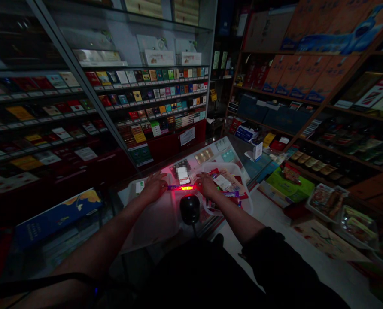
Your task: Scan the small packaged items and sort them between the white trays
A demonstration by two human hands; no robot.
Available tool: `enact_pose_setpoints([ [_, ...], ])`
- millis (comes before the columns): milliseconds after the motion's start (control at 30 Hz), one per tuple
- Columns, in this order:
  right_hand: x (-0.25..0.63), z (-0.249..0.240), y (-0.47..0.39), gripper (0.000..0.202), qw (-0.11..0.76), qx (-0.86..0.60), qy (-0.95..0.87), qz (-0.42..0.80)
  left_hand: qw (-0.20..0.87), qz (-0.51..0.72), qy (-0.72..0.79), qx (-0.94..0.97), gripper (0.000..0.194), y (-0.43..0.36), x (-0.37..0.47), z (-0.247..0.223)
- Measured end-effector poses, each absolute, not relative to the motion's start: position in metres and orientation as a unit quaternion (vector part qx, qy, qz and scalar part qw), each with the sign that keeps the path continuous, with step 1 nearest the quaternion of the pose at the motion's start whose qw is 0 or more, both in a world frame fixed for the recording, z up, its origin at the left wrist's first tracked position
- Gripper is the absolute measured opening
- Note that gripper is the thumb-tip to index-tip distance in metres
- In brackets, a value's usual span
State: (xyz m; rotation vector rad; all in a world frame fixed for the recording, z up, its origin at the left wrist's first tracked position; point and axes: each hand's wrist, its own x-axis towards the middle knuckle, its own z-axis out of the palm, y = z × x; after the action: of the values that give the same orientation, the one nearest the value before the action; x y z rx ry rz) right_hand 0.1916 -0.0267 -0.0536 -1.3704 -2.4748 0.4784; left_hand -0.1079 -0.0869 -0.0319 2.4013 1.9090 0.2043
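The left hand (pixel 154 187) and right hand (pixel 207 186) each pinched one end of a slim purple packet (pixel 174 188), level and lit red, just beyond a black device (pixel 189 210) over the table (pixel 239 148). Any shift seemed to call for both grips moving together. One packet was held; one device and two plastic tubs, the left (pixel 153 225) and the right (pixel 250 207), flanked it.

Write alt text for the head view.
Two hands, left and right, hold a thin purple packet between them, lit red, above a black scanner-like device. A clear bin of packets stands right; stocked shelves rise behind.
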Motion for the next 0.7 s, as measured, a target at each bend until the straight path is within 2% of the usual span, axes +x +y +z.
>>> enact_pose_setpoints([
  [500, 0.186, -0.065, -0.027, 0.021, 0.129, -0.448, -0.87, 0.16, 0.044, 0.07, 0.632, 0.77, 0.025, -0.108, -0.115, -0.039],
  [700, 0.174, -0.053, -0.029, 0.02, 0.132, -0.396, -0.9, 0.13, 0.039, 0.089, 0.634, 0.767, 0.026, -0.126, -0.125, -0.041],
])
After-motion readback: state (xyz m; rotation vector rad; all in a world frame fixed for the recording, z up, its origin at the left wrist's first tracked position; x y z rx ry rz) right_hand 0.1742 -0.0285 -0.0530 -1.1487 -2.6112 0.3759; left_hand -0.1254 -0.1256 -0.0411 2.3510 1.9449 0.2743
